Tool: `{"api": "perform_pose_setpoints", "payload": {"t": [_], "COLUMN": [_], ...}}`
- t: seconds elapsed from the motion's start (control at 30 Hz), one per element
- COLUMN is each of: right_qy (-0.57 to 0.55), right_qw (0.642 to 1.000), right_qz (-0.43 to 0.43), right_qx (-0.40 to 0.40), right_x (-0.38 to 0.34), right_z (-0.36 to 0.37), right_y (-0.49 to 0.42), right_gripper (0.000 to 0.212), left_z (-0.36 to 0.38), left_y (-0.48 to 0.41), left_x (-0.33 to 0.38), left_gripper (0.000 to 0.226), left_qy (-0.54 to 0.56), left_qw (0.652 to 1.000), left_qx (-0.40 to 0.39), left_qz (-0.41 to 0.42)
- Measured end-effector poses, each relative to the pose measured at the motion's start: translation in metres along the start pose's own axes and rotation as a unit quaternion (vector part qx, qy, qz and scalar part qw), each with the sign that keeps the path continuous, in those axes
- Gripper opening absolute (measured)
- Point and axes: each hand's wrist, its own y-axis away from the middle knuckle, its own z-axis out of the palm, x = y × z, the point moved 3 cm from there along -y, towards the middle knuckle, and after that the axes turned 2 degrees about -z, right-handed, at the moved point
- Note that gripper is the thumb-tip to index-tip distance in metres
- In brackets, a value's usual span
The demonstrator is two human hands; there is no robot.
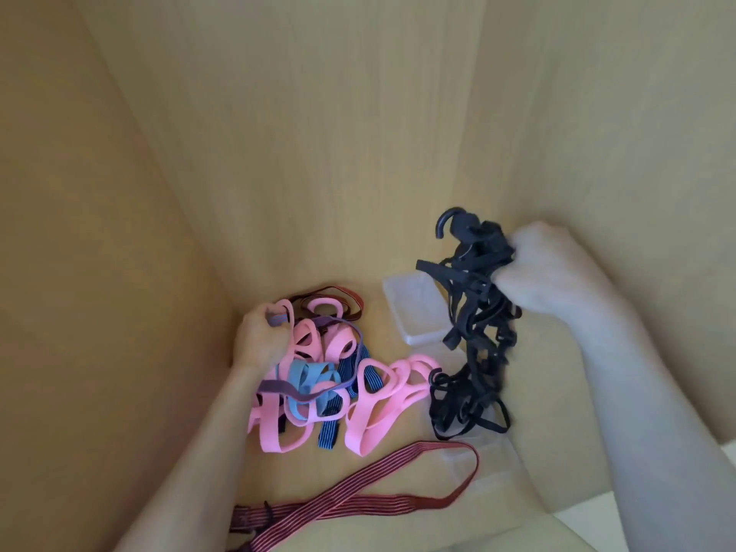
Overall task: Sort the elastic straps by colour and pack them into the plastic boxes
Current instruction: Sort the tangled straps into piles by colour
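My right grip (557, 268) bunches limp, tangling black elastic straps (466, 268) above the clear plastic box (418, 336); left grip (259, 336) clasps soft pink loops (306, 340).

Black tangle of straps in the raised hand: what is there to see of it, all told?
The black straps are a tangled bundle of flat, matte elastic bands with curved plastic hooks, one sticking up on top. The right hand grips the upper end, raised; the rest hangs in front of a clear plastic box. The lowest loops rest down by the coloured straps and a second, fainter clear box; whether they touch is unclear.
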Motion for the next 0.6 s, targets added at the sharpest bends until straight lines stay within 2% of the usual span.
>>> {"api": "perform_pose_setpoints", "payload": {"t": [0.07,0.17,0.3,0.47,0.53,0.6], "right_qy": [0.043,0.097,0.121,0.138,0.142,0.136], "right_qw": [0.999,0.991,0.981,0.970,0.965,0.962], "right_qz": [0.000,0.031,0.054,0.060,0.067,0.071], "right_qx": [-0.030,-0.085,-0.140,-0.190,-0.209,-0.224], "right_x": [0.003,0.015,0.031,0.043,0.043,0.041], "right_z": [0.027,0.073,0.123,0.150,0.150,0.143], "right_y": [0.008,0.014,0.021,0.034,0.037,0.038], "right_gripper": [0.004,0.016,0.019,0.006,0.006,0.009], "left_z": [0.005,0.013,0.021,0.023,0.020,0.025], "left_y": [0.000,-0.001,0.002,0.008,0.017,0.035], "left_x": [-0.004,-0.009,-0.017,-0.025,-0.021,-0.010], "left_gripper": [0.024,0.015,0.050,0.057,0.053,0.038], "left_qy": [-0.017,-0.082,-0.106,-0.132,-0.174,-0.209], "left_qw": [1.000,0.996,0.994,0.991,0.984,0.967], "left_qx": [-0.010,-0.016,-0.028,-0.007,0.034,0.079], "left_qz": [0.012,0.038,0.009,-0.005,0.035,0.120]}}
